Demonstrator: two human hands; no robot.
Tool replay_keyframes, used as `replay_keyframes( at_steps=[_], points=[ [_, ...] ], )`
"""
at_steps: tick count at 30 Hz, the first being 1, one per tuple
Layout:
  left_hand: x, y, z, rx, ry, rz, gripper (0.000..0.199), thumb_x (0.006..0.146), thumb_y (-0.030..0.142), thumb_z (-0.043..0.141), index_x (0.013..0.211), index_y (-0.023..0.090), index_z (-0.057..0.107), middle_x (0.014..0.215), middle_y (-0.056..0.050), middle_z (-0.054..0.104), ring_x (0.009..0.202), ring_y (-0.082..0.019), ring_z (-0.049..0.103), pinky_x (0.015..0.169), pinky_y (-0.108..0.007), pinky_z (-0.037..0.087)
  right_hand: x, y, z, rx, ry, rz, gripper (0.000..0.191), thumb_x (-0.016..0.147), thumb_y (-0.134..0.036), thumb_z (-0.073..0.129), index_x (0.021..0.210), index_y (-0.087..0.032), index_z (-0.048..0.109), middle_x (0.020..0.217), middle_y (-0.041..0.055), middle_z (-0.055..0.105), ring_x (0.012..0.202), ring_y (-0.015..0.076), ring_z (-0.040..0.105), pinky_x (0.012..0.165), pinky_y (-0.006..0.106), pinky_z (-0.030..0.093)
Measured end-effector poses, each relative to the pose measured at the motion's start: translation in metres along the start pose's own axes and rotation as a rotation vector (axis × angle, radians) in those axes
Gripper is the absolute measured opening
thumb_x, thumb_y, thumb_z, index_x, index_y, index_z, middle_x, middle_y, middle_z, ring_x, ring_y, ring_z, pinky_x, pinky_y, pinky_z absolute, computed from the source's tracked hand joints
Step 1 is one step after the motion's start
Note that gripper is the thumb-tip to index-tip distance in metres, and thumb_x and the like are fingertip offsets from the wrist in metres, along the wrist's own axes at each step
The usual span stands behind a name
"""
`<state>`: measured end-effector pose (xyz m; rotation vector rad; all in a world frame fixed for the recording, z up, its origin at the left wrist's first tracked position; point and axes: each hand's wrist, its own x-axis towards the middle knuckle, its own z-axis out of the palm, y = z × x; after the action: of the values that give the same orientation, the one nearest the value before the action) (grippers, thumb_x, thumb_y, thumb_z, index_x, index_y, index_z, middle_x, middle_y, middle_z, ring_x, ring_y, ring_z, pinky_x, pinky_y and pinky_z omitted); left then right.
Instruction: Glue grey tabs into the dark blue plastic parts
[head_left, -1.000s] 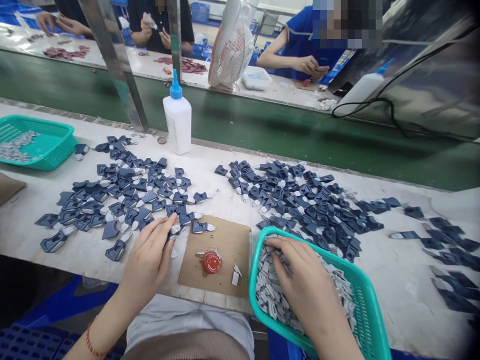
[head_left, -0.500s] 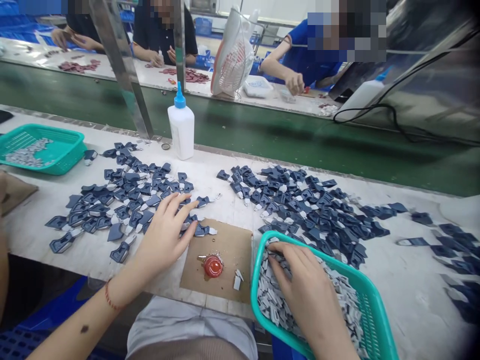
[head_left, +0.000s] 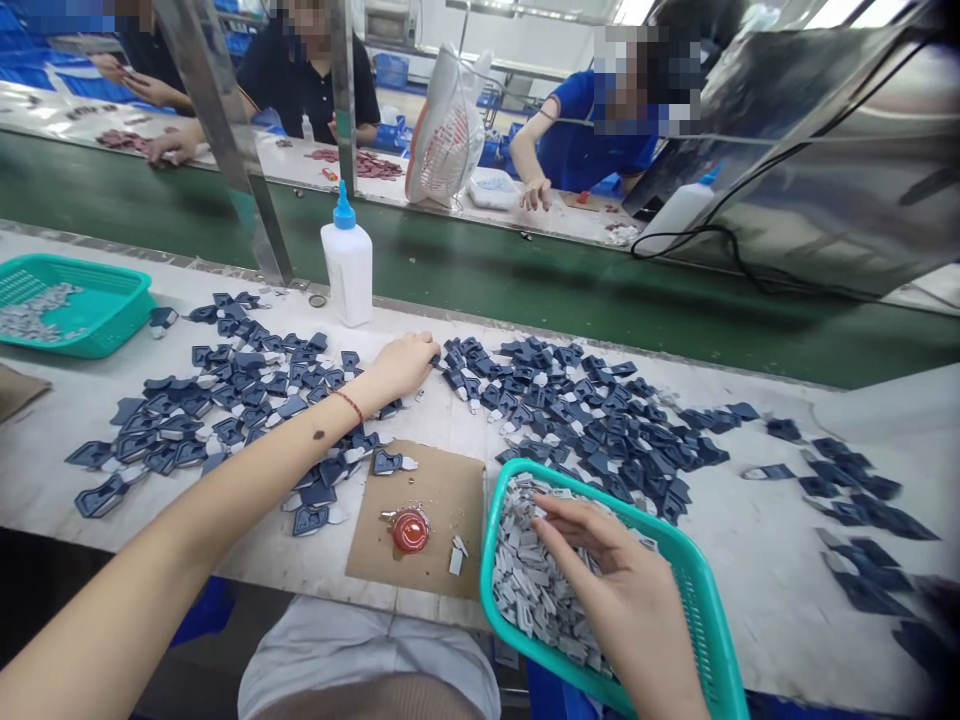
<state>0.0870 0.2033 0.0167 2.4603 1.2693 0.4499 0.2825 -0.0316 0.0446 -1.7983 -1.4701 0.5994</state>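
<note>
My left hand (head_left: pixel 407 362) reaches across the bench, its fingers closed on a dark blue plastic piece at the left edge of the right-hand pile (head_left: pixel 570 400); most of that piece is hidden. Over a green basket (head_left: pixel 504 610) full of small grey plastic pieces (head_left: pixel 536 570), my right hand (head_left: pixel 619 570) holds thumb and forefinger close together, seemingly on one small grey piece. Between the hands, a cardboard sheet (head_left: pixel 375 565) bears a round red blob (head_left: pixel 411 531) in wet glue, one blue piece with a grey tip (head_left: pixel 388 462) and a few grey bits (head_left: pixel 457 557).
More blue pieces (head_left: pixel 172 415) are spread under and left of my left forearm. A white glue bottle (head_left: pixel 349 270) with a blue nozzle stands at the bench's back edge. Another green basket (head_left: pixel 112 325) is at far left. Several people sit across the green strip (head_left: pixel 480 285).
My left hand has moved forward and right, from above the left pile to the right pile's edge, and closed on a blue piece. My right hand has lifted slightly from the grey pieces.
</note>
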Motion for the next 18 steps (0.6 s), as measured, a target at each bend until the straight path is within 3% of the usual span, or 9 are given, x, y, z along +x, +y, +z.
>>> replay_keyframes(
  at_steps=[6,10,12,15,18],
  points=[
    [-0.019,0.003,-0.014,-0.254,0.061,-0.114,0.016,0.087,0.013,0.06,0.102,0.011,0.063,0.109,-0.015,0.068,0.101,-0.026,0.066,0.094,-0.045,0.05,-0.016,-0.003,0.006,0.146,-0.052,0.088,0.021,0.08,-0.039,0.07,0.086,-0.021,0.079,0.097,0.0093,0.076,0.088,0.0261,0.073,0.072,0.034,0.063],
    [-0.049,0.021,-0.034,-0.528,0.042,-0.177,0.018,0.085,0.022,0.063,0.099,0.012,0.058,0.102,-0.013,0.071,0.077,-0.02,0.071,0.071,-0.035,0.059,-0.02,-0.006,0.011,0.163,-0.101,0.134,0.02,0.079,-0.038,0.072,0.086,-0.022,0.079,0.086,0.0079,0.077,0.073,0.0232,0.072,0.063,0.03,0.063],
    [-0.069,0.032,-0.042,-0.739,0.001,-0.199,0.02,0.085,0.028,0.064,0.096,0.014,0.055,0.096,-0.009,0.071,0.071,-0.017,0.072,0.064,-0.03,0.059,-0.021,-0.007,0.014,0.216,-0.084,0.119,0.017,0.077,-0.037,0.074,0.084,-0.021,0.079,0.088,0.0078,0.076,0.072,0.0217,0.071,0.06,0.028,0.062],
    [-0.1,0.047,-0.047,-1.235,-0.058,-0.332,0.03,0.075,0.025,0.076,0.095,0.016,0.055,0.091,-0.004,0.068,0.063,-0.013,0.07,0.056,-0.023,0.057,-0.022,-0.006,0.017,0.282,-0.079,0.115,0.016,0.077,-0.035,0.075,0.084,-0.022,0.079,0.093,0.0083,0.075,0.076,0.0214,0.072,0.06,0.026,0.062],
    [-0.128,0.056,-0.041,-1.425,-0.068,-0.462,0.035,0.07,0.022,0.08,0.098,0.016,0.06,0.094,-0.004,0.067,0.059,-0.011,0.068,0.054,-0.02,0.055,-0.024,-0.006,0.019,0.247,-0.105,0.108,0.017,0.08,-0.036,0.073,0.09,-0.023,0.08,0.095,0.0083,0.073,0.081,0.0214,0.072,0.062,0.023,0.062]
  ],
)
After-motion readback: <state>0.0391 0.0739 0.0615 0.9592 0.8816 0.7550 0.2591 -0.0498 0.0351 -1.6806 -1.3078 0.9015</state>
